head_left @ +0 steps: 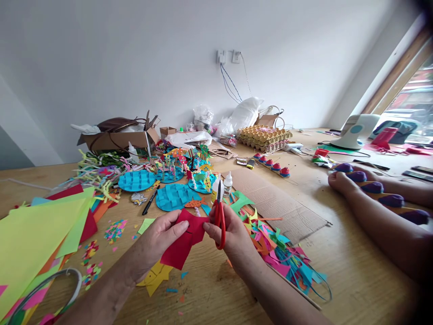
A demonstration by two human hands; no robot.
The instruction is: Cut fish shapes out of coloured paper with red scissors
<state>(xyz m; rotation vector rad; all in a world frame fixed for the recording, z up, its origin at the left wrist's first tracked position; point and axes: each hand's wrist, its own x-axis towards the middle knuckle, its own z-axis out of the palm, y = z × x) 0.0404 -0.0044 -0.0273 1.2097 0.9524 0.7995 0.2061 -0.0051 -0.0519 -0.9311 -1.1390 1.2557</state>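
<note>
Between my two hands is a piece of red paper [177,253], with a short dark line drawn on it. My left hand [165,234] pinches it from the left, thumb on top. My right hand [230,230] has red-handled scissors [220,219] with the blades pointing up, and its thumb and fingertips touch the paper's right edge. Just under the red paper lies a yellow paper piece [157,277] with drawn lines. Beyond my hands are a blue disc with paper ridges [174,197], an orange paper fish [192,203], a black marker [149,201] and a glue bottle [228,184].
Coloured paper sheets [37,234] cover the left side; paper scraps [280,257] lie at right beside a cardboard sheet [277,205]. Egg trays [264,136] and a cardboard box [118,141] stand behind. At far right, another person's arm [375,212] is near a purple-topped strip [382,187].
</note>
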